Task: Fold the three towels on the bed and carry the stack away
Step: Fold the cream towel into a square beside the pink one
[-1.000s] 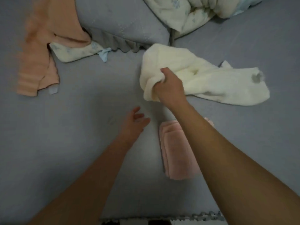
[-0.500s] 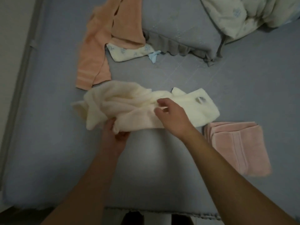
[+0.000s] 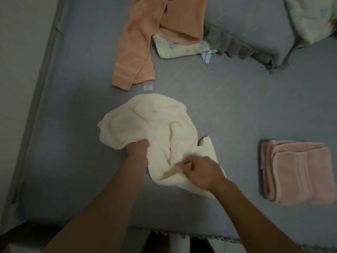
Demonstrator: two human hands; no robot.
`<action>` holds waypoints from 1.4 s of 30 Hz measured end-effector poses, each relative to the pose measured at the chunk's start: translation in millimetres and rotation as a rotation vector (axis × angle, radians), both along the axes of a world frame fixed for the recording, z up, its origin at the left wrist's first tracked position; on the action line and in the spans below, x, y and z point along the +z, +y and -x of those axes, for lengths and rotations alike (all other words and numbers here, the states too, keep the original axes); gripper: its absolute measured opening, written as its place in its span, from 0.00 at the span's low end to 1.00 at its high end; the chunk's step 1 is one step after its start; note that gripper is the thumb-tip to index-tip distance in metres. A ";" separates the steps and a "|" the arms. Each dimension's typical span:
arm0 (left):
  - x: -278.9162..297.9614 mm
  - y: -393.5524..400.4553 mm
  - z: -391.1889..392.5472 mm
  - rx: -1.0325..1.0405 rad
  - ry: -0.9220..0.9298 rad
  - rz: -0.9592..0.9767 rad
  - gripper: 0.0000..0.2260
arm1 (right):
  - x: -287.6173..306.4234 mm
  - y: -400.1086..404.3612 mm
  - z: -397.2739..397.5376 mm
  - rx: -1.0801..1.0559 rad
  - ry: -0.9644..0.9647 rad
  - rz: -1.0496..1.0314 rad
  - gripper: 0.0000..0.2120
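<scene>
A crumpled cream towel (image 3: 155, 125) lies bunched on the grey-blue bed (image 3: 237, 110) in front of me. My left hand (image 3: 137, 149) is buried in its near left edge, fingers hidden in the cloth. My right hand (image 3: 200, 171) pinches a fold at its near right side. A pink towel (image 3: 297, 172) lies folded at the right, apart from both hands. An orange towel (image 3: 144, 44) lies unfolded at the back, draped partly over a pillow.
A grey pillow (image 3: 255, 33) with a ruffled edge sits at the back right, a pale floral quilt (image 3: 313, 17) beyond it. A floral cloth (image 3: 180, 48) peeks from under the orange towel. The bed's left edge (image 3: 45, 88) meets a pale wall; its frilled front edge is near my legs.
The cream towel was dragged from the right side to the middle in front of me and bunched up. My left hand took hold of it. My view swung left.
</scene>
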State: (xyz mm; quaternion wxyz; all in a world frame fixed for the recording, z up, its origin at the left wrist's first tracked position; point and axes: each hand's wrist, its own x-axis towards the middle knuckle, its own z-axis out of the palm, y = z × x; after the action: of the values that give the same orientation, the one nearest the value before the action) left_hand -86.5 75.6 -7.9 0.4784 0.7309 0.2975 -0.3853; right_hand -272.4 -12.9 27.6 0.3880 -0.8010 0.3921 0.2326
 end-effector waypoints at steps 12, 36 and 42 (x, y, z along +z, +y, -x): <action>-5.5 78.1 23.4 0.197 0.099 0.182 0.20 | -30.2 -46.3 -55.5 -0.546 -0.172 -0.321 0.07; 324.7 -56.7 -100.0 -0.140 -0.551 0.638 0.09 | 279.5 -204.7 20.9 -1.113 -1.203 -0.411 0.14; 254.6 -22.6 -68.2 -0.106 -0.457 0.460 0.09 | 221.6 -169.5 75.5 -1.069 -0.930 -0.264 0.08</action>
State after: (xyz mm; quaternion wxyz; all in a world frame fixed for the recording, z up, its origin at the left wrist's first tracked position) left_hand -18.3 53.0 246.7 0.6646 0.6857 0.0493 -0.2927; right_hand -347.9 -182.5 249.2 0.6692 -0.4622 0.4932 -0.3087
